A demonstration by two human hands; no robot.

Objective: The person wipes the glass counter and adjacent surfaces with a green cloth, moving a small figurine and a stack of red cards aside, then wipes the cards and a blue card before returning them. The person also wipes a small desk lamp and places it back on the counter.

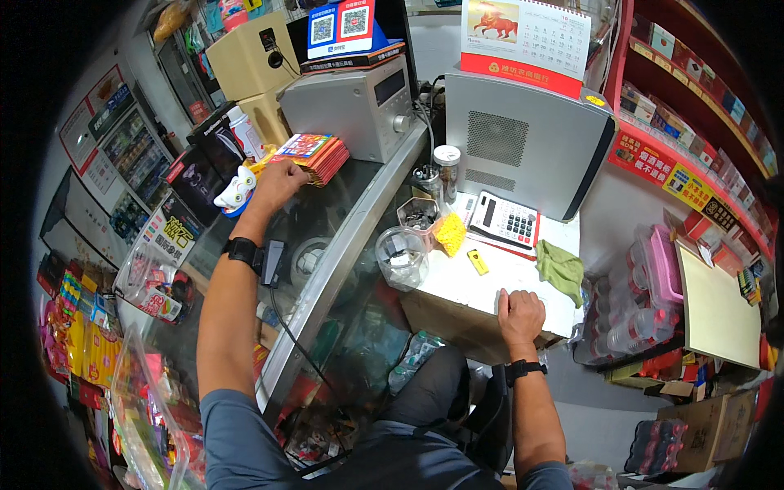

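My left hand (278, 185) reaches over the glass counter (358, 205), its fingertips at the front edge of a stack of red printed packets (317, 160). Whether the fingers grip a packet cannot be seen. Just left of that hand is a white cat figurine (236, 191) on a blue base. Beneath my left forearm stands a small dark device with a cable (273, 263). My right hand (521, 315) rests with curled fingers on the near edge of a white tabletop (453, 288), holding nothing. A yellow small item (478, 262) and a green cloth (559, 269) lie beyond it.
A calculator (505, 220), clear plastic tub (402, 257) and yellow beaded item (450, 234) crowd the tabletop before a grey computer case (527, 141). A silver stereo unit (349, 104) stands behind the packets. Bottle packs (637, 306) flank the right side.
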